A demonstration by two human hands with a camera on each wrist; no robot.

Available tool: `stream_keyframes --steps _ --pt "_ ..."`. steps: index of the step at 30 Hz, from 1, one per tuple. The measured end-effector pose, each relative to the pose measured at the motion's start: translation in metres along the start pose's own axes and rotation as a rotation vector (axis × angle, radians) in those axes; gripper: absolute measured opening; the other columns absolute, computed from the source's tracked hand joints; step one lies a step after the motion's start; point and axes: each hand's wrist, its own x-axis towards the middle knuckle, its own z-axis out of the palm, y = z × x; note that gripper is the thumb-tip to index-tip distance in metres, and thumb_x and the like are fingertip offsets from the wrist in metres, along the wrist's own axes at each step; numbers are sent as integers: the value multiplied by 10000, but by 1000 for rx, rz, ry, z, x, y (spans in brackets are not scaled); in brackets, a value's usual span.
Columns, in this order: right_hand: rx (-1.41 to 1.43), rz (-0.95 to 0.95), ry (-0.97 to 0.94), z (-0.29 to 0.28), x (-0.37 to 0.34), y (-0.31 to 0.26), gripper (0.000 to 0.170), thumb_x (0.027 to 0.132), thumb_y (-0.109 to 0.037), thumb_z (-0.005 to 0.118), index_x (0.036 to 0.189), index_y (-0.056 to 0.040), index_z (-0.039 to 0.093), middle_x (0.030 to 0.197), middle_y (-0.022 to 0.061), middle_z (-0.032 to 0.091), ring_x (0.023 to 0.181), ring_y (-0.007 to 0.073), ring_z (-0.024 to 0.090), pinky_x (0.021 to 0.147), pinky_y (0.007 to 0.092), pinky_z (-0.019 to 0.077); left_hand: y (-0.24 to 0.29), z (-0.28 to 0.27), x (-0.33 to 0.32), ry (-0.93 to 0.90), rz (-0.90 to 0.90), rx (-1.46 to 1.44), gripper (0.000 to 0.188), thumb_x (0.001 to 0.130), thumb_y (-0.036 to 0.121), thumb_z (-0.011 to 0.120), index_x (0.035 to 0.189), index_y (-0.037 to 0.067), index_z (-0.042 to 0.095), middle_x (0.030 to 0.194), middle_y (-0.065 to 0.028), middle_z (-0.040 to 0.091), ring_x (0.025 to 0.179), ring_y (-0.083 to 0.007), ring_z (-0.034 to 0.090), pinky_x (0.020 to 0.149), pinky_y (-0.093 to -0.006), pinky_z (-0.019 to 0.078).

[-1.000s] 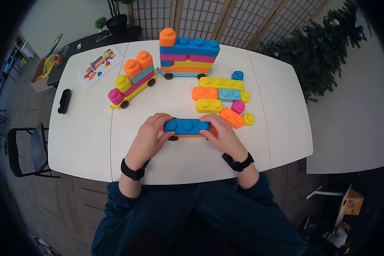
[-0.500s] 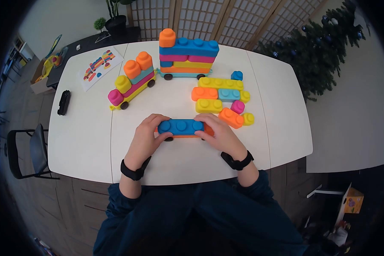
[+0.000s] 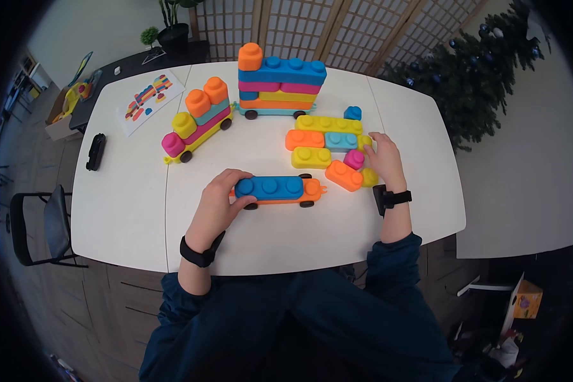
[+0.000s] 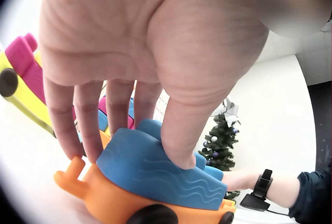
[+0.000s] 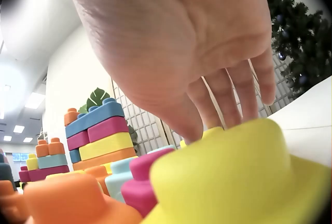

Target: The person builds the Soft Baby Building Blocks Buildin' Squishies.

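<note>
An orange wheeled base (image 3: 311, 189) carries a long blue brick (image 3: 269, 186) with three studs. The left hand (image 3: 215, 202) grips the blue brick's left end, thumb on the near side; in the left wrist view, the thumb presses the blue brick (image 4: 161, 169) above the orange base (image 4: 109, 200). Over at the loose bricks, the right hand (image 3: 386, 162) has its fingertips beside a small yellow brick (image 3: 364, 142). The right wrist view has this hand (image 5: 181, 42) with fingers extended around a partly hidden yellow brick (image 5: 211, 132); firm contact cannot be made out.
Beyond the hands stand a tall stacked car (image 3: 280, 75) and a lower wheeled car (image 3: 200, 127). Loose bricks include orange (image 3: 344, 176), pink (image 3: 354, 159) and light blue (image 3: 341, 141). A picture sheet (image 3: 149, 99) and a black object (image 3: 96, 151) lie at the left.
The right hand has let go of the blue brick and base and moved right to the loose bricks. Before that, both hands shifted the wheeled base slightly left. The left hand keeps its grip.
</note>
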Motion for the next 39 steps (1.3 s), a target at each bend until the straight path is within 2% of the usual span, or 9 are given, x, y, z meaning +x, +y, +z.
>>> stream_keyframes --steps 4,10,13,15,18,24,33,35,39 --pt "24 46 -79 3 6 5 292 893 -142 727 1153 -29 659 1156 184 678 1048 382 663 899 446 545 1 0 0 -7 -19 4 416 751 63 851 1129 29 681 1023 -149 672 916 -339 653 833 -387 539" --pt "54 77 187 -23 -9 -17 285 862 -141 767 1094 -20 654 1105 166 696 1013 357 683 873 410 558 0 0 0 3 -4 9 423 749 63 854 1134 25 682 1027 -151 674 912 -341 654 834 -385 540" --pt "365 -94 225 -39 -31 -52 307 830 -121 793 1076 -15 644 1078 156 709 1000 325 696 871 378 559 -3 1 0 4 18 4 438 754 57 854 1152 27 675 1016 -140 673 873 -307 639 817 -368 532" --pt "515 -5 -163 -46 -48 -79 328 814 -106 801 1086 -16 642 1067 144 719 997 294 704 869 349 555 -5 1 0 6 31 -3 450 759 49 855 1168 30 668 1004 -127 672 838 -274 624 802 -352 522" --pt "460 -310 -90 -20 -66 -85 329 810 -116 821 1079 -25 654 1017 128 710 915 266 700 802 327 554 -6 1 1 1 23 7 451 759 49 856 1169 29 667 1007 -127 674 843 -270 627 804 -351 525" --pt "613 -237 -229 -3 -78 -103 331 840 -113 810 1091 -9 620 998 124 691 916 268 684 816 328 547 -5 -1 1 -2 25 17 448 761 51 857 1166 25 666 991 -126 662 821 -267 610 798 -349 524" --pt "684 -233 -225 18 -85 -98 343 904 -150 775 1141 -22 563 1060 155 680 948 295 678 835 341 546 -3 0 0 11 46 25 440 764 42 846 1166 20 667 981 -127 651 817 -267 599 788 -343 520" --pt "684 -234 -222 18 -86 -98 342 907 -152 773 1143 -25 561 1059 156 679 948 297 678 834 342 546 6 -2 1 -21 -36 44 398 768 59 833 1132 24 679 1056 -154 677 962 -356 659 863 -396 542" --pt "670 -223 -231 18 -87 -98 338 911 -150 767 1148 -31 557 1053 158 678 947 301 679 832 344 547 5 8 -4 65 25 130 427 765 34 833 1163 33 679 1026 -131 674 849 -295 639 797 -357 540"
